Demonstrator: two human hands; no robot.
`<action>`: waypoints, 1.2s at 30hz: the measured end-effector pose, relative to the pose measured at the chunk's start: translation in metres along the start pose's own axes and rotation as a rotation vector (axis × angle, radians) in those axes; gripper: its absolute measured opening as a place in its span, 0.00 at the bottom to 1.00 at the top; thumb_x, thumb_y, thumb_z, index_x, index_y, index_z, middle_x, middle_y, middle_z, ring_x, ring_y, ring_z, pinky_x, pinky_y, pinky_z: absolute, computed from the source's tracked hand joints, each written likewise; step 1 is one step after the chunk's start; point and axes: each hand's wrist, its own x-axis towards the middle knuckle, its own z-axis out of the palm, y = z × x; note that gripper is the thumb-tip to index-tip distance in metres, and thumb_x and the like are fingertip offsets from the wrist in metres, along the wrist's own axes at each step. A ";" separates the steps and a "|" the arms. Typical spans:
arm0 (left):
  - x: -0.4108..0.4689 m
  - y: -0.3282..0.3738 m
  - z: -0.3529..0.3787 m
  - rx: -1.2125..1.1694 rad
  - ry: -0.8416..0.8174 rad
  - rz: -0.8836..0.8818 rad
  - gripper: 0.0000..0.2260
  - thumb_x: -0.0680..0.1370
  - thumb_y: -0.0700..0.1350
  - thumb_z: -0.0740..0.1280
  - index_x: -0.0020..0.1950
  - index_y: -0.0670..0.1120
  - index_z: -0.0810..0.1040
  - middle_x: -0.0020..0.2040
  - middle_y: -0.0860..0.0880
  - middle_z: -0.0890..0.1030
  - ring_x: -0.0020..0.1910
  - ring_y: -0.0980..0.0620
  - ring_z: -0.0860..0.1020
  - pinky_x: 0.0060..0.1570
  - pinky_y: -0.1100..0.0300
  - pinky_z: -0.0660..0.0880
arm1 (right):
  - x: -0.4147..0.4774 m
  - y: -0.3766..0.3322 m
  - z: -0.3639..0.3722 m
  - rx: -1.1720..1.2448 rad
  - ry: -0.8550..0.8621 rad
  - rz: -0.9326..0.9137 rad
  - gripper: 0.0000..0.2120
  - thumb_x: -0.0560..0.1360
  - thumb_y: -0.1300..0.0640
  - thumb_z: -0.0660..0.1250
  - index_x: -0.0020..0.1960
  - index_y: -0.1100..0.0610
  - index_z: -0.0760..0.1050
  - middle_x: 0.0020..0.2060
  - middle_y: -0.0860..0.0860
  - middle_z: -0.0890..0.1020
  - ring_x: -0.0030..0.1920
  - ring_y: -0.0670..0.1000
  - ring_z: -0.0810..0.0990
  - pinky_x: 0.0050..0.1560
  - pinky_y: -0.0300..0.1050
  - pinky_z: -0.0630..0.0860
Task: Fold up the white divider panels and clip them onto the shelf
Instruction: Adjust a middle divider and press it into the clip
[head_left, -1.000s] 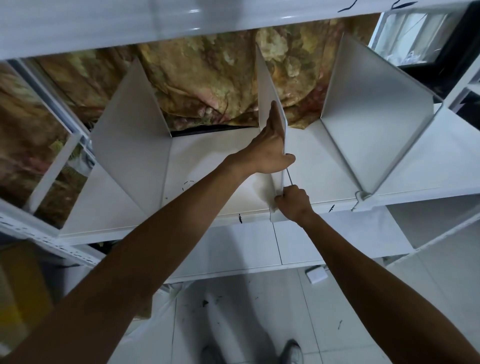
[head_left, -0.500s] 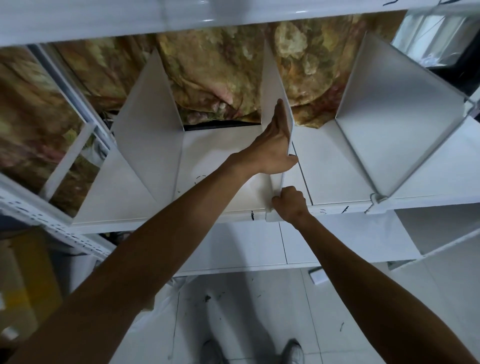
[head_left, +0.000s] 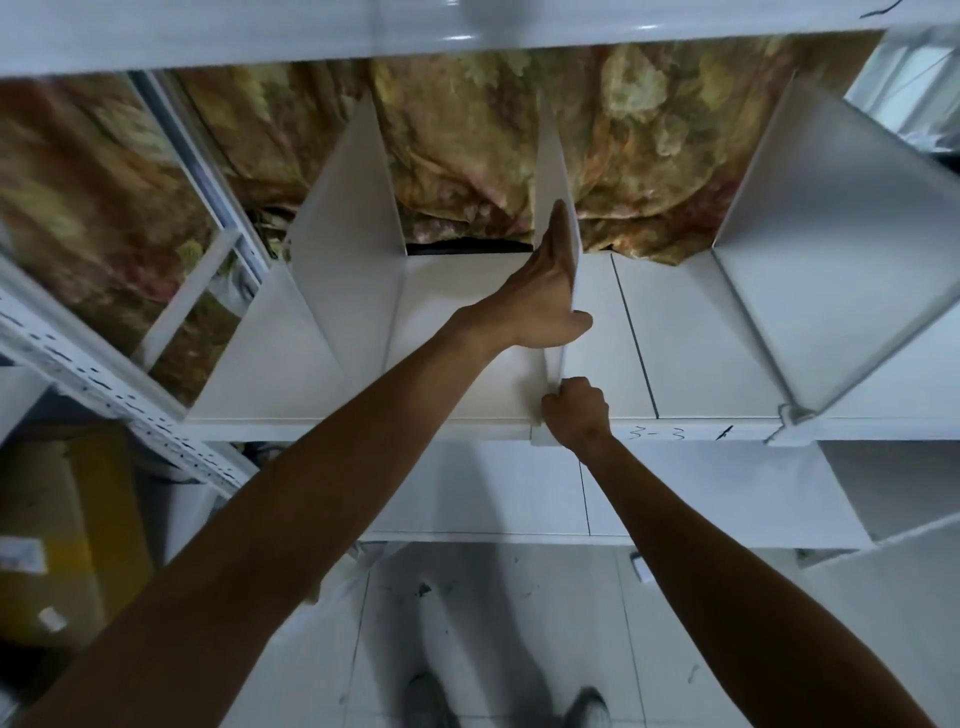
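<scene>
Three white divider panels stand upright on the white shelf (head_left: 691, 332). The middle panel (head_left: 553, 156) is seen almost edge-on. My left hand (head_left: 545, 291) lies flat against its left face, fingers stretched up and thumb hooked round its front edge. My right hand (head_left: 576, 410) is closed in a fist on the panel's bottom front corner, at the shelf's front lip (head_left: 467, 431). The left panel (head_left: 353, 234) and the right panel (head_left: 831, 249) stand free of my hands. A small clip (head_left: 789, 415) sits at the right panel's front foot.
A floral cloth (head_left: 467, 145) hangs behind the shelf. Another shelf board (head_left: 260, 31) runs overhead, and a lower shelf (head_left: 701, 488) lies below. A perforated metal upright (head_left: 104, 384) stands at the left beside a yellow box (head_left: 62, 535). My shoes (head_left: 587, 706) rest on the tiled floor.
The camera has swung left, so the shelf sits further right in view. Both hands stay on the middle panel in the same grip.
</scene>
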 end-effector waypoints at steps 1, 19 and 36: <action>-0.001 0.000 -0.001 0.000 0.002 -0.001 0.47 0.72 0.46 0.68 0.78 0.43 0.35 0.78 0.40 0.52 0.73 0.40 0.62 0.59 0.62 0.65 | 0.000 -0.001 0.001 0.001 -0.002 -0.005 0.14 0.75 0.60 0.61 0.54 0.68 0.78 0.53 0.63 0.82 0.55 0.66 0.79 0.55 0.49 0.74; -0.011 -0.007 -0.013 0.023 -0.001 -0.047 0.48 0.74 0.46 0.68 0.76 0.44 0.31 0.79 0.43 0.48 0.73 0.43 0.63 0.52 0.63 0.66 | 0.000 -0.011 0.011 0.029 -0.015 0.012 0.15 0.76 0.60 0.60 0.57 0.67 0.77 0.56 0.63 0.81 0.58 0.65 0.78 0.57 0.49 0.73; -0.009 -0.004 -0.006 -0.055 -0.034 -0.102 0.47 0.74 0.46 0.64 0.76 0.52 0.28 0.81 0.47 0.44 0.57 0.40 0.78 0.54 0.43 0.78 | 0.001 -0.002 0.001 0.169 -0.140 -0.005 0.10 0.72 0.57 0.68 0.45 0.62 0.84 0.43 0.58 0.84 0.45 0.58 0.79 0.42 0.44 0.73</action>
